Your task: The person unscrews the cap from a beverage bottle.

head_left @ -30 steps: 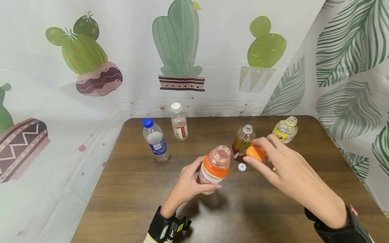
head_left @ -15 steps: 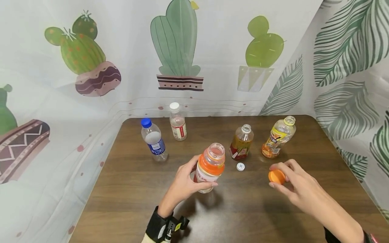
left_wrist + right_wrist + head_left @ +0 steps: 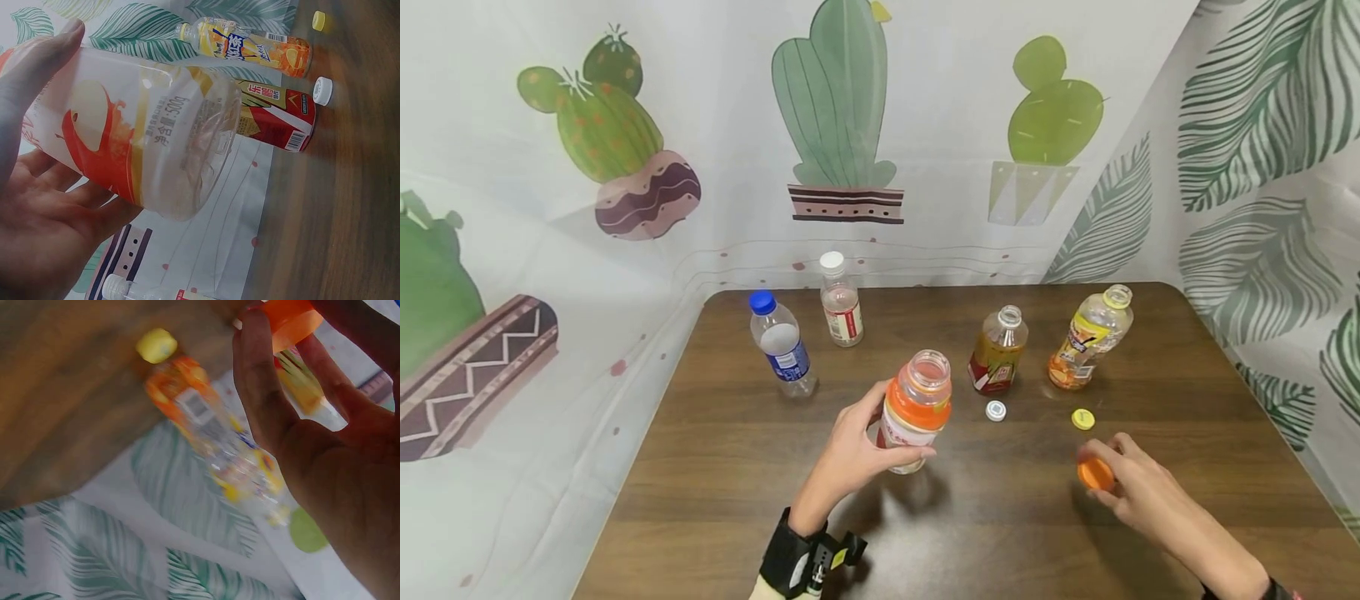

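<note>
My left hand (image 3: 857,442) grips a clear bottle (image 3: 917,408) with an orange band and an apple-printed label; its mouth is uncapped and it leans slightly to the right. In the left wrist view the bottle (image 3: 144,125) fills the middle, its base close over the tabletop. Between the fingers and thumb of my right hand (image 3: 1150,492) is an orange bottle cap (image 3: 1096,474), low over the table at the right. A yellow cap (image 3: 1083,419) lies just beyond that hand. A white cap (image 3: 996,411) lies before an uncapped bottle with a red-and-gold label (image 3: 997,350).
An uncapped bottle with a yellow-orange label (image 3: 1088,337) stands at the back right. At the back left are a blue-capped bottle (image 3: 782,346) and a white-capped bottle (image 3: 842,304). Behind the wooden table (image 3: 737,517) hangs a cactus-print cloth (image 3: 955,108).
My right hand has carried the orange cap away from the bottle, right and toward the table's front, uncovering the yellow cap. The left hand and its bottle have shifted slightly left.
</note>
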The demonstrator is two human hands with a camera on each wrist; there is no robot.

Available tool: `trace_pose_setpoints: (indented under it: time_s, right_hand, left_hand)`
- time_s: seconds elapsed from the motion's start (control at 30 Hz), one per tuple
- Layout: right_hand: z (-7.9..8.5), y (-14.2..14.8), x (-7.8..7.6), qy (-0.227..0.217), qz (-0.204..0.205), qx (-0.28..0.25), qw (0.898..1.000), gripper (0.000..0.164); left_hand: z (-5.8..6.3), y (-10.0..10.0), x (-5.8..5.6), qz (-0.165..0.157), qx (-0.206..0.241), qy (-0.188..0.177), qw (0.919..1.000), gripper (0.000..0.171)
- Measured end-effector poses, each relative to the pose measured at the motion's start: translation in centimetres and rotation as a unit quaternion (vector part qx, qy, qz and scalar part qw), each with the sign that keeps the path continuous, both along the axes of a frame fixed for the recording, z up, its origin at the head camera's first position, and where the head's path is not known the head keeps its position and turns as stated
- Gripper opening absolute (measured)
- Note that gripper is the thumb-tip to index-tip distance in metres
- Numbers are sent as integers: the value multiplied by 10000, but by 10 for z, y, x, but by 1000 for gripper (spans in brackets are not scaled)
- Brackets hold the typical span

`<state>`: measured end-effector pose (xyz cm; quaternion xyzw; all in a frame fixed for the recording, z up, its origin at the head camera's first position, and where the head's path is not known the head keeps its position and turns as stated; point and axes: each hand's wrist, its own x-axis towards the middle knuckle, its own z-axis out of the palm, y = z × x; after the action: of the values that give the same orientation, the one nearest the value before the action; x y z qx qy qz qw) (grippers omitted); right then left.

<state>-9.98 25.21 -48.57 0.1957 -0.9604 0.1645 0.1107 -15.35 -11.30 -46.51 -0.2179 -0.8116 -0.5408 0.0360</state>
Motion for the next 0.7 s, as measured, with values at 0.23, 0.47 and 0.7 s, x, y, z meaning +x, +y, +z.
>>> trace_pose_setpoints:
  time_s: [0.23, 0.47, 0.7]
  right_hand:
    - [-33, 11, -1, -906, -140, 151, 9957, 46]
    - [-46, 14, 2, -1313, -337, 237, 9905, 45]
    - [-46, 18, 2, -1604, -425, 471, 9850, 47]
  left_hand:
    - [-1, 0, 0, -50, 42, -3, 10000, 72]
    - [-1, 0, 0, -61, 69, -3, 10000, 75]
    - [-1, 0, -1, -74, 93, -16, 9999, 75]
